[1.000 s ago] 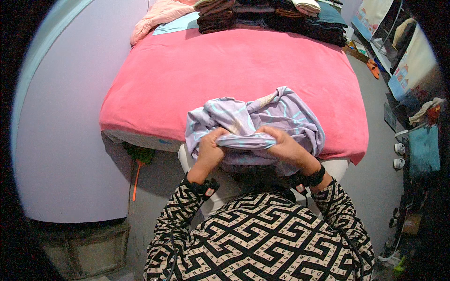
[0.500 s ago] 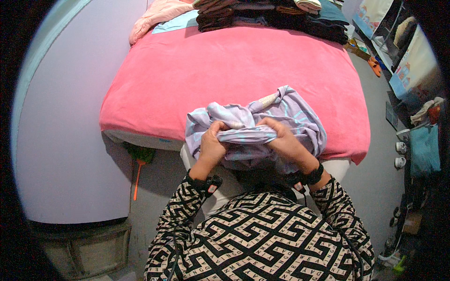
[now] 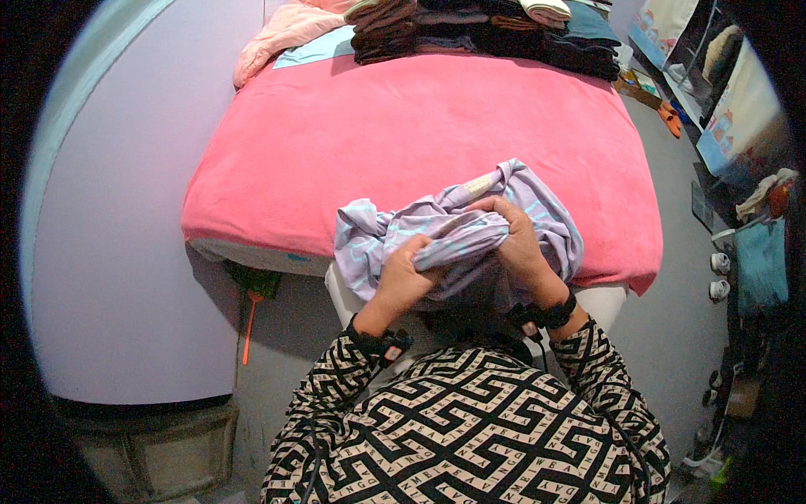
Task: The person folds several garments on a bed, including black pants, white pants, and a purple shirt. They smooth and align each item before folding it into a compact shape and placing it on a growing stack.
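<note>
A person in a black-and-cream patterned top (image 3: 487, 428) grips a bunched lavender cloth (image 3: 466, 233) with pale-blue markings at the near edge of a bed spread with a pink blanket (image 3: 420, 126). The left hand (image 3: 409, 275) is closed on a gathered fold and the right hand (image 3: 519, 239) clasps it farther along, cloth spilling to both sides. Folded clothes (image 3: 470, 35) stand stacked at the bed's far end, a peach quilt (image 3: 281, 42) to their left.

Folded clothes (image 3: 504, 40) on pink bedspread (image 3: 420, 118), orange footwear (image 3: 670, 120), white shoes (image 3: 719, 291)
</note>
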Demonstrator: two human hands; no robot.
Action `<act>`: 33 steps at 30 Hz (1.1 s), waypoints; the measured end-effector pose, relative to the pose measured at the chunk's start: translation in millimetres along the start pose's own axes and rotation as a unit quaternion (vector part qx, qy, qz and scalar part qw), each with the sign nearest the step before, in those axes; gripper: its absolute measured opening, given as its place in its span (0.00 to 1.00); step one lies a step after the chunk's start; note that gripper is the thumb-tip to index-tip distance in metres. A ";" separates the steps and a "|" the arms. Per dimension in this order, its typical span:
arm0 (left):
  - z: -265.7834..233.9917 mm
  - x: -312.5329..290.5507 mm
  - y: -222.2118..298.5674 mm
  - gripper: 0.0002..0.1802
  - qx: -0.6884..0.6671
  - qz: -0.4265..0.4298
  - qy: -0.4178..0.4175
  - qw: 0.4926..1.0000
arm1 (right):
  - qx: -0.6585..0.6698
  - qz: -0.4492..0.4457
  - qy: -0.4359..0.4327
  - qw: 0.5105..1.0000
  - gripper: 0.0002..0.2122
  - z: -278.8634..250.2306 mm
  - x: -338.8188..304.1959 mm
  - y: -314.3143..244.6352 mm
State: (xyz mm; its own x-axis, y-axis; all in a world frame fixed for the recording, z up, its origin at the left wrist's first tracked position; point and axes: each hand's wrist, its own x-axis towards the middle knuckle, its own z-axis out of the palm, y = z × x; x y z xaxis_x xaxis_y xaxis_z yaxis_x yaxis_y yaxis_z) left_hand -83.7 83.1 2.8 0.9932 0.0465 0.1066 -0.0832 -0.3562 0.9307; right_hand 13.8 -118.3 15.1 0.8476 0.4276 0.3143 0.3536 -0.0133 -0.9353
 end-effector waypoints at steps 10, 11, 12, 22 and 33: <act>-20.1 12.3 -23.9 0.16 -0.113 0.058 0.046 0.991 | -0.211 -0.008 -0.048 0.976 0.15 10.6 -13.5 8.1; -16.6 8.0 -19.6 0.17 -0.160 0.038 -0.001 0.986 | -0.210 -0.026 -0.031 0.977 0.15 7.7 -9.5 15.1; -12.3 4.0 -15.0 0.24 -0.126 0.019 -0.070 0.989 | -0.206 -0.049 -0.008 0.977 0.15 5.4 -5.9 20.9; -26.5 19.8 -33.6 0.15 0.027 -0.020 -0.016 0.999 | 0.209 0.169 -0.267 0.925 0.23 -4.4 -19.1 -8.5; -24.9 4.7 -10.1 0.26 -0.515 -0.127 -0.166 0.831 | 0.369 0.274 -0.123 0.880 0.20 6.9 -5.5 2.2</act>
State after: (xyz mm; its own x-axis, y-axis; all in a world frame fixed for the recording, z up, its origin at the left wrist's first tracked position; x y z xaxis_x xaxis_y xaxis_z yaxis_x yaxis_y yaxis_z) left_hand -80.2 110.1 2.6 0.9430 -0.3225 -0.0825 0.2769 0.6224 0.7321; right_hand 7.2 -114.5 10.2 0.6675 0.7233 -0.1770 -0.5119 0.2731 -0.8145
